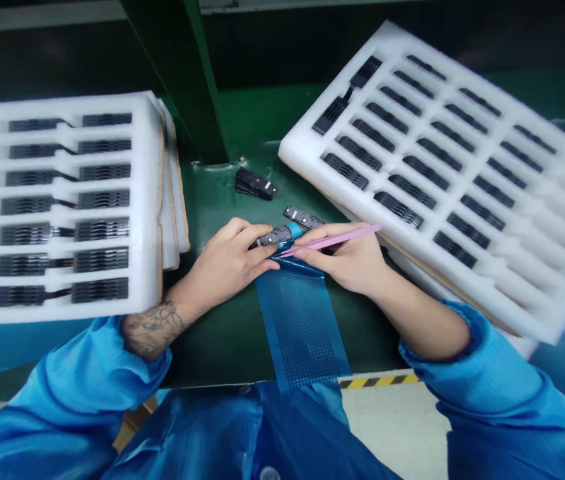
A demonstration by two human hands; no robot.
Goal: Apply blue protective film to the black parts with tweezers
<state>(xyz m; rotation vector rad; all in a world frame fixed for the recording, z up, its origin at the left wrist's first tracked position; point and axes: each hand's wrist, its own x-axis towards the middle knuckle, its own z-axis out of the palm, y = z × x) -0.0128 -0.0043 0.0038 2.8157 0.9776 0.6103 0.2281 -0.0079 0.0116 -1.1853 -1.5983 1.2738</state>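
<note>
My left hand (235, 260) is closed around a small dark circuit board (275, 237), held between thumb and fingers above the bench. Pink tweezers (335, 240) lie in my right hand (350, 260), gripped between thumb and fingers, their tips meeting the blue film by the board. A blue perforated film sheet (305, 320) runs from under my hands down over the bench's front edge, its upper end lifted and folded. Just behind my right fingers rests another dark board (303, 217). Farther back sits a fanned stack of similar boards (256, 183).
To the left, stacked white foam trays (145, 200) hold rows of black parts joined by flex strips. A tilted white foam tray (537, 293) on the right carries black parts in slots. A green post (187, 80) rises at the back. Yellow-black tape (380, 381) lines the bench edge.
</note>
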